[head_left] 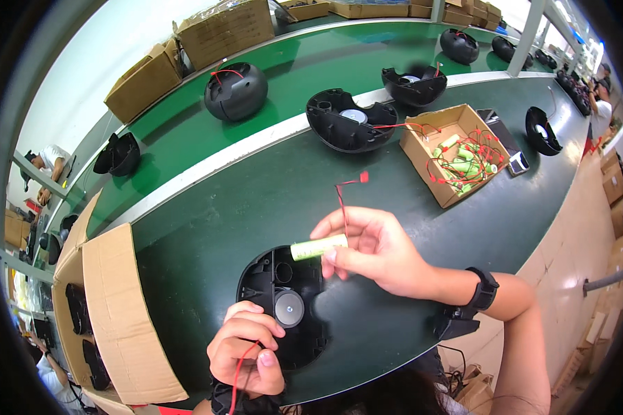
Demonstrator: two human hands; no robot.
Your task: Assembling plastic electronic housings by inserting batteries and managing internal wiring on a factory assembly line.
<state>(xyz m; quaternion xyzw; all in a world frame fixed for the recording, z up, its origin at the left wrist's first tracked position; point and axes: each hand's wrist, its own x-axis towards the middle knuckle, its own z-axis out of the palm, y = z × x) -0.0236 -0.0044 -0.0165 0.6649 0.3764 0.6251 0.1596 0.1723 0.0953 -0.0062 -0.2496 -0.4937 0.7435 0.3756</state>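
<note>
Faintly printed green battery (317, 247)

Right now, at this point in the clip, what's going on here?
A person at a dark green bench holds a light-green battery in the right hand, its lead ending in a red connector. The left hand holds a red wire beside an open black half-shell lying on the bench. More wired batteries lie in a cardboard box farther right.

Person's right hand (370, 252) raised, palm turned inward, thumb and fingers pinched; right arm (522, 321) bent at elbow. Left hand (248, 349) lower, fingers curled, thumb up beside them.
</note>
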